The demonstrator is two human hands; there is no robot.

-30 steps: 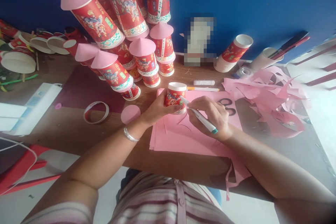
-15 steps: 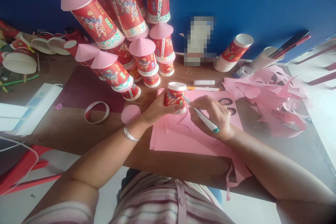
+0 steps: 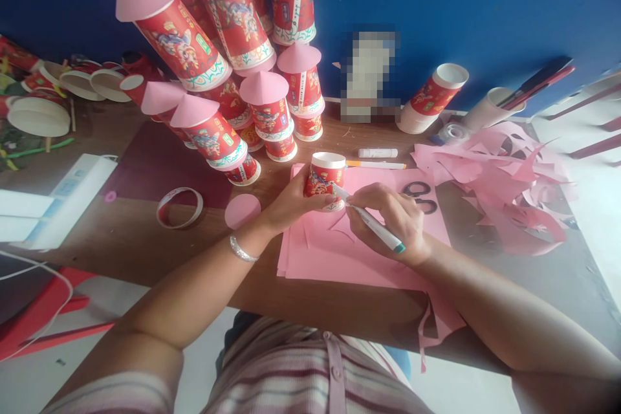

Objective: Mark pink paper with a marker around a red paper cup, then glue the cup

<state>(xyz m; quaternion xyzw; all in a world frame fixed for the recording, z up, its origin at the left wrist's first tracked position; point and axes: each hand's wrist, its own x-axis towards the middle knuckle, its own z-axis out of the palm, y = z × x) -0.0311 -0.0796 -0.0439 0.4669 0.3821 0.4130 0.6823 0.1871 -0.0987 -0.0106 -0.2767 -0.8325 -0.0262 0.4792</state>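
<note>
My left hand (image 3: 291,200) is closed round a red printed paper cup (image 3: 324,178), mouth up, over a stack of pink paper (image 3: 349,259). Between the fingers of my right hand (image 3: 392,217) is a white marker pen (image 3: 376,229) with a green end. Its tip reaches the lower part of the cup, where greenish marks show on the pale band. Scissors (image 3: 427,206) lie on the pink paper just beyond my right hand, their blades hidden. A pink paper disc (image 3: 242,211) rests below my left wrist's far side.
Several cup towers with pink cones (image 3: 264,87) stand at the back left. Pink paper scraps (image 3: 514,187) heap on the right, near a cup stack (image 3: 434,97) and a pen holder (image 3: 493,107). A glue stick (image 3: 377,152), an orange marker (image 3: 376,164) and a cut ring (image 3: 179,208) lie about.
The marker's tip has moved down the cup, from the red side to near the lower band. My right hand has dropped slightly with it; my left hand keeps its hold.
</note>
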